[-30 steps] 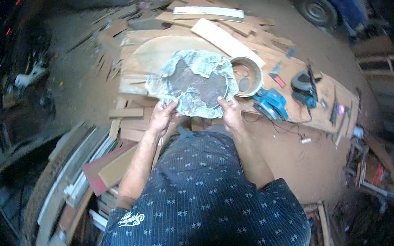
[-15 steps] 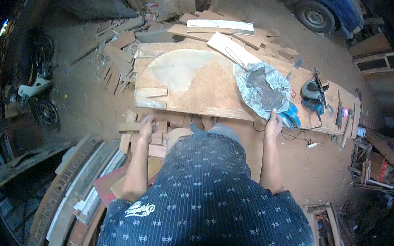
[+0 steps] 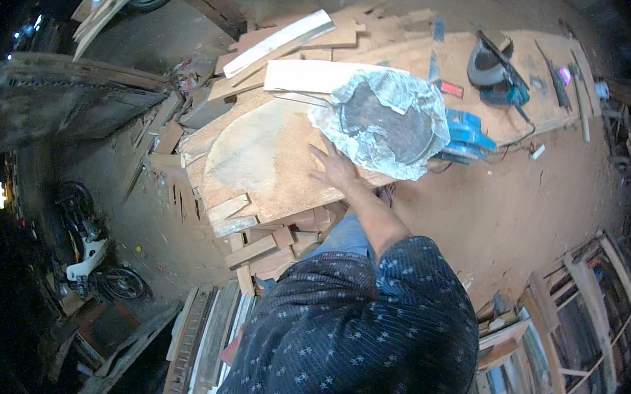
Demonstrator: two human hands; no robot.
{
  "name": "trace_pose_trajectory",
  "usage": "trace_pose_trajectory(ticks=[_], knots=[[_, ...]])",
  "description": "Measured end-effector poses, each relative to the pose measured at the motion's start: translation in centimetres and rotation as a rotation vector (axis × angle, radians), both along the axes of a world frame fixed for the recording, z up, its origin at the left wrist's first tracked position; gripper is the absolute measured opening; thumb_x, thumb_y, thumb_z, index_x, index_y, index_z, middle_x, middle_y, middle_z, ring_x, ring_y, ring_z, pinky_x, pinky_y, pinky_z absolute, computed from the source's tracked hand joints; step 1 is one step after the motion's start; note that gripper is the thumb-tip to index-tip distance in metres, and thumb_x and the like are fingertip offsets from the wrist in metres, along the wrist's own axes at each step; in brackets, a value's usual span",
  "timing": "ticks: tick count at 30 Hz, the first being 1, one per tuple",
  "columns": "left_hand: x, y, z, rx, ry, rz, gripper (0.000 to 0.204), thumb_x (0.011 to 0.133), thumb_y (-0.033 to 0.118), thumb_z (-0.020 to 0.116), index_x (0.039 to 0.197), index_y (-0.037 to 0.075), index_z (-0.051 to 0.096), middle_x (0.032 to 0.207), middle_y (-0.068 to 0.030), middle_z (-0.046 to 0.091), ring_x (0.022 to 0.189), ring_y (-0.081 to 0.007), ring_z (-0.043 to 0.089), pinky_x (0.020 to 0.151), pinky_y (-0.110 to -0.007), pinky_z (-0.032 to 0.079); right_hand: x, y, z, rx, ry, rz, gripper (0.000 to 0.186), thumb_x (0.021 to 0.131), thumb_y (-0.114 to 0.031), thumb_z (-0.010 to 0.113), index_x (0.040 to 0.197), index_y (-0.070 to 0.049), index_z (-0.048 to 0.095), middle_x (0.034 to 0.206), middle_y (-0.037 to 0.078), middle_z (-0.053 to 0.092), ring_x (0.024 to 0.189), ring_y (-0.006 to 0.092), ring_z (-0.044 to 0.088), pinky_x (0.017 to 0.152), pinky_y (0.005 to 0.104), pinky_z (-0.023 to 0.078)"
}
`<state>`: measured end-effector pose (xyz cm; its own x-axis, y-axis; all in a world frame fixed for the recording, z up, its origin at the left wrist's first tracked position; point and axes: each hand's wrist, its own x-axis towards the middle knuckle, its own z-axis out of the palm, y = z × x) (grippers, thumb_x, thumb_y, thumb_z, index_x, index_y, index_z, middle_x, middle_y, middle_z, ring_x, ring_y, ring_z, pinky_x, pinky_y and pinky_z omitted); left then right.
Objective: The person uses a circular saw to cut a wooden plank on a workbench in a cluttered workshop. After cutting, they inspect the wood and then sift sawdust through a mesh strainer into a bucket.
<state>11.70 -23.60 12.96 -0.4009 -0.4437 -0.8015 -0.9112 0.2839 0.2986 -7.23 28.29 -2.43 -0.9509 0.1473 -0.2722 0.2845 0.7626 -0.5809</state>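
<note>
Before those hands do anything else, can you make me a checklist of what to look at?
1. Right hand empty: ok, its fingers are spread and grip nothing.
2. Left hand in sight: not ok, it is out of view.
3. Saw away from the right hand: ok, there is a gap.
4. Saw unplugged: cannot tell.
5. Underneath the crumpled sheet with a dark round middle: cannot tell, it is hidden.

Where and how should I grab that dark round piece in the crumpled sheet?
Probably through the crumpled sheet on its near edge, at two spaced spots, coming from your side: the dark round piece is broad, and a blue tool crowds its right.
</note>
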Motion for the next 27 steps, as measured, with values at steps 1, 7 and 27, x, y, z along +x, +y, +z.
trace_pose_trajectory(ticks=[1,7,27], knots=[[-0.4,0.2,0.1,-0.015,0.002,-0.020,0.031,0.097,0.030,0.057,0.112,0.003,0.059,0.091,-0.0071,0.065,0.072,-0.0169,0.062,0.063,-0.032,0.051,-0.5,-0.1,-0.6,-0.043,0.003,0.014,0.069,0.082,-0.032,0.072,0.145,-0.024,0.045,0.150,0.014,0.035,0.134,0.0359,0.041,0.108,0.0453,0.043],[-5.0,-0.2,0.8,0.007,0.100,-0.115,0.037,0.096,0.025,0.061,0.122,0.000,0.056,0.100,-0.0090,0.067,0.079,-0.0183,0.065,0.070,-0.031,0.052,-2.0,-1.2,-3.5,-0.213,0.086,-0.076,0.066,0.075,-0.011,0.078,0.137,-0.016,0.054,0.139,0.012,0.049,0.122,0.0339,0.054,0.103,0.0405,0.048],[-37.7,47.4,5.3,-0.204,1.561,-1.700,0.034,0.089,0.027,0.062,0.114,0.005,0.068,0.123,-0.0194,0.063,0.118,-0.0356,0.058,0.103,-0.048,0.042,0.9,7.0,22.2,-0.858,0.206,-0.864,0.031,0.081,-0.011,0.078,0.108,-0.002,0.067,0.089,0.003,0.068,0.066,0.0075,0.060,0.055,0.0232,0.048]])
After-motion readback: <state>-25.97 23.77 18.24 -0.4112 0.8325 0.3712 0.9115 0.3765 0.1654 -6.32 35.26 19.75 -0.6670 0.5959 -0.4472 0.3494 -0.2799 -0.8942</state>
